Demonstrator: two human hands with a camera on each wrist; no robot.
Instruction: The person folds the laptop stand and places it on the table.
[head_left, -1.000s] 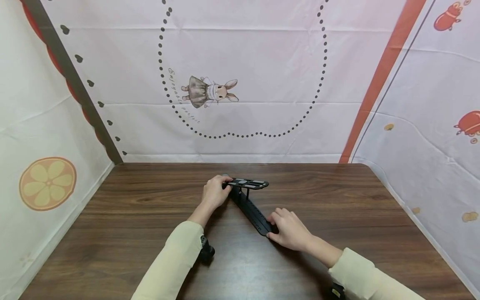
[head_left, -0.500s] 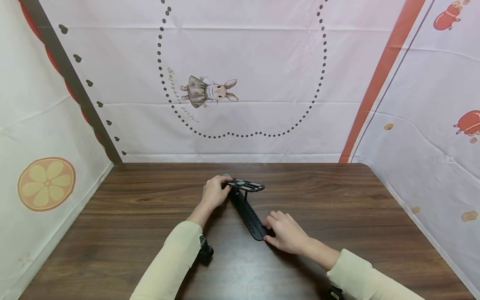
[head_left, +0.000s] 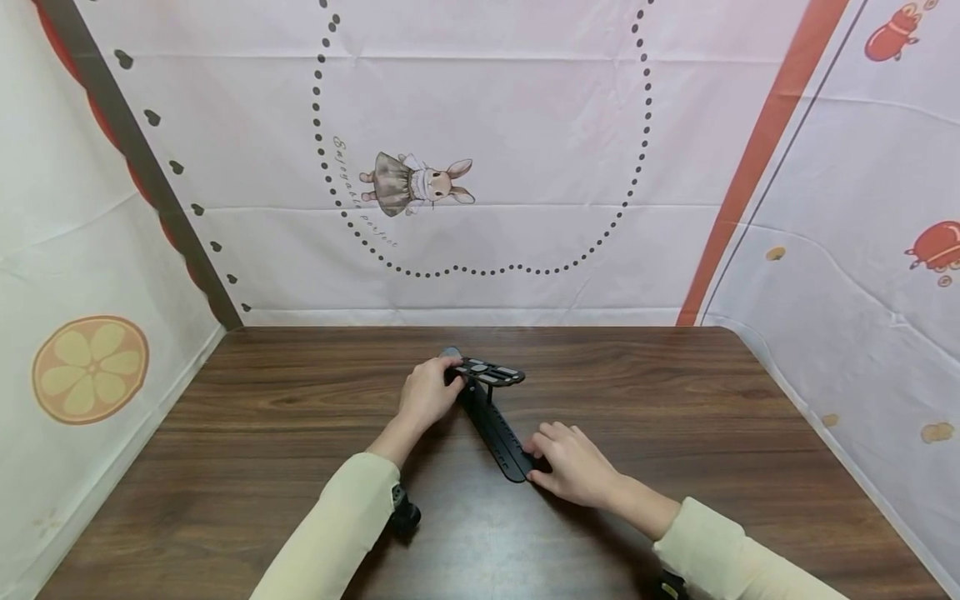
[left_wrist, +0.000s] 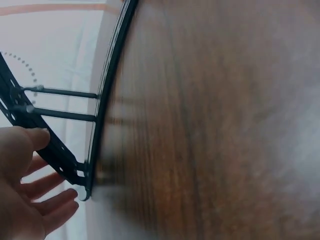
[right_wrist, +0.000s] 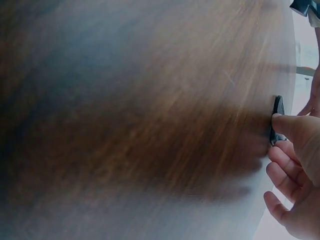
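A black folding stand has a long flat base (head_left: 495, 433) on the table and a slotted upper plate (head_left: 491, 372) tilted above it. Two thin struts (left_wrist: 65, 114) join the parts in the left wrist view. At the far end, my left hand (head_left: 429, 392) pinches the upper plate's edge near the hinge, thumb on the near side. My right hand (head_left: 576, 467) holds the near end of the base between thumb and fingers. In the right wrist view, the right thumb and fingertips lie on the dark base end (right_wrist: 278, 120).
The brown wooden table (head_left: 300, 500) runs back to a pale printed cloth (head_left: 525, 167). More printed cloth (head_left: 82, 250) hangs at the left and right sides. Dark wrist devices (head_left: 405, 515) sit under both sleeves.
The base's near end has swung slightly left and toward me with my right hand. The upper plate has shifted a little left and appears tilted differently. My left hand stays at the far end.
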